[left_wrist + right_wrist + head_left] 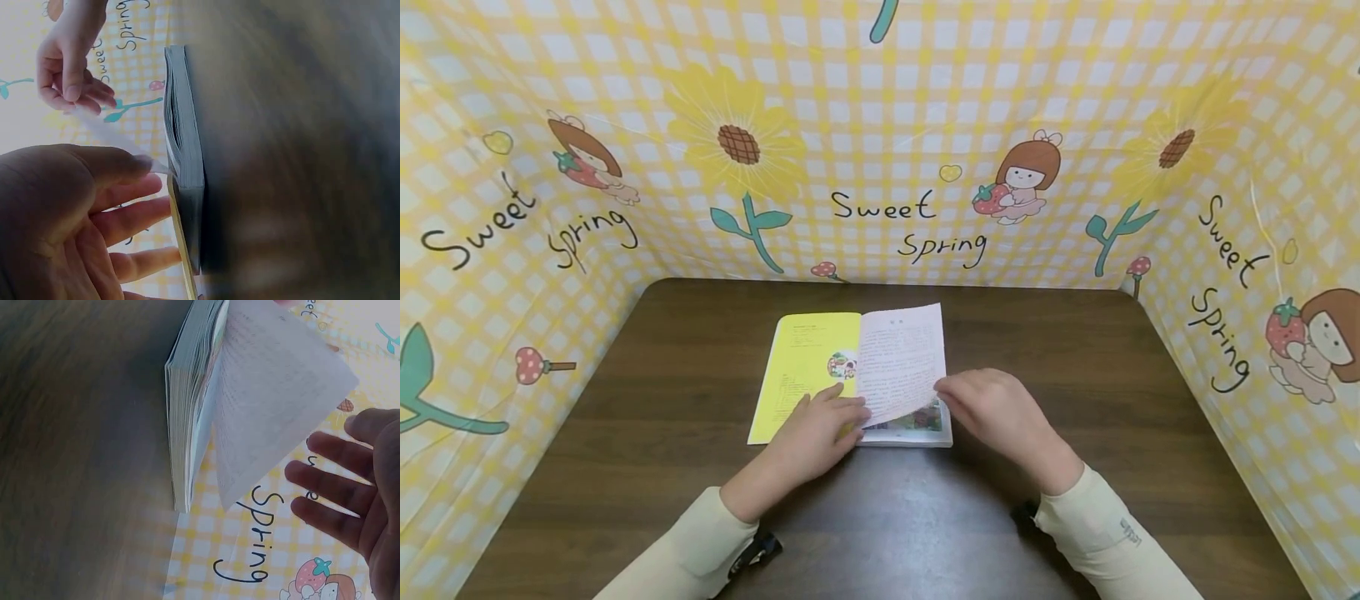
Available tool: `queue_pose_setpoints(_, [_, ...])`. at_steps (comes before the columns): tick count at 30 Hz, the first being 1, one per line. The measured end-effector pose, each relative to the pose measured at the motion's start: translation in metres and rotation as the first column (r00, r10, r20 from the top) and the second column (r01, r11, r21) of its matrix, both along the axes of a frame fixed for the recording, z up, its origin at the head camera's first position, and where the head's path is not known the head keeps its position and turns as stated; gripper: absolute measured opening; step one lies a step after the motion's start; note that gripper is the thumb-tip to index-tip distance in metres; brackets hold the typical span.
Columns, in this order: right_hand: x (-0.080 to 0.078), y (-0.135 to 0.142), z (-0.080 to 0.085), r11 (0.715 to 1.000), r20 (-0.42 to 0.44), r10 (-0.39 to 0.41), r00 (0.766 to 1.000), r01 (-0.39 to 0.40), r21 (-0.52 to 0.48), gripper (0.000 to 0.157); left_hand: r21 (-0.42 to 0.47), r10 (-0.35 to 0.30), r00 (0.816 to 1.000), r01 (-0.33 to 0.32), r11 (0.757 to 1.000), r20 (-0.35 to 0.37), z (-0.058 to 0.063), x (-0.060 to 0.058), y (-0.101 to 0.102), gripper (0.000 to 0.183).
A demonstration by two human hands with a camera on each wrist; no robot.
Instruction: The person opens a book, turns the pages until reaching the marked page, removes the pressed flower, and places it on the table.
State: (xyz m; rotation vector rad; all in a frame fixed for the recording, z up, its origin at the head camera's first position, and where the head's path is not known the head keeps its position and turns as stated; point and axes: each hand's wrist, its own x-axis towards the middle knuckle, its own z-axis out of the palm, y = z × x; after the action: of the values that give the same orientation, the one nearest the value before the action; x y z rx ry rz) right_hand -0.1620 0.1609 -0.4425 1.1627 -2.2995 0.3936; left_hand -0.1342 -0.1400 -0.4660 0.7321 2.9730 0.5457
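Note:
A thick book (pixel 945 443) lies open on the table, its yellow left page (pixel 805 342) spread flat. Over the right-hand block, a white printed leaf (pixel 901 354) stands partly raised; a colored picture page (pixel 913 419) shows beneath. My left hand (pixel 820 429) rests on the lower yellow page near the fold, fingers extended, with its thumb (pixel 134 164) beside the base of the leaf. To the right, my right hand (pixel 992 408) is at the leaf's lower outer corner. In the right wrist view its loosely spread fingers (pixel 331 481) lie beside the leaf's edge, a small gap showing.
The dark wooden table (pixel 685 400) extends around the book. Yellow checked cloth (pixel 865 125) with printed flowers and "Sweet Spring" lettering rises at the back and both sides. Dark straps (pixel 756 554) are on both wrists, against light sleeves (pixel 700 533).

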Motion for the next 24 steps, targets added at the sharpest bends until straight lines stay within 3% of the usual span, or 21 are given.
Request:
queue_pose_setpoints(2, [-0.0003, 0.001, 0.0018, 0.999, -0.007, -0.038, 0.999, 0.038, -0.033, 0.014, 0.024, 0.007, 1.0, -0.006, 1.0, -0.027, 0.0002, -0.0014, 0.0, 0.029])
queue_pose_setpoints(4, [-0.0008, 0.0017, 0.0025, 0.996, -0.003, -0.069, 0.998, 0.069, -0.052, 0.016, 0.051, 0.042, 0.999, -0.041, 0.998, -0.034, 0.0014, -0.0021, -0.0002, 0.043])
queue_pose_setpoints(8, [-0.0022, 0.002, 0.0016, 0.995, 0.024, -0.09, 0.996, 0.091, -0.047, 0.016, 0.082, 0.149, 0.987, -0.145, 0.986, -0.055, 0.0029, -0.001, -0.0016, 0.091])
queue_pose_setpoints(10, [-0.0027, 0.0018, 0.0007, 0.995, 0.038, -0.09, 0.995, 0.092, -0.037, 0.014, 0.074, 0.182, 0.976, -0.174, 0.982, -0.122, 0.0031, 0.0001, -0.0027, 0.113])
queue_pose_setpoints(14, [-0.0029, 0.0017, -0.0004, 0.996, 0.068, -0.092, 0.993, 0.093, -0.014, 0.011, 0.038, 0.212, 0.923, -0.211, 0.977, -0.321, 0.0031, 0.0023, -0.005, 0.134])
queue_pose_setpoints(17, [-0.0028, 0.0016, -0.001, 0.995, 0.099, -0.103, 0.99, 0.103, 0.001, 0.011, 0.016, 0.207, 0.89, -0.22, 0.975, -0.407, 0.0039, 0.0032, -0.0057, 0.138])
queue_pose_setpoints(20, [-0.0028, 0.0016, -0.0019, 0.994, 0.134, -0.113, 0.984, 0.111, 0.024, 0.013, -0.03, 0.173, 0.9, -0.202, 0.979, -0.4, 0.0045, 0.0033, -0.0064, 0.135])
queue_pose_setpoints(24, [-0.0033, 0.0011, -0.0037, 0.993, 0.182, -0.113, 0.977, 0.103, 0.063, 0.015, -0.106, 0.149, 0.942, -0.188, 0.976, -0.301, 0.0035, 0.0029, -0.007, 0.123])
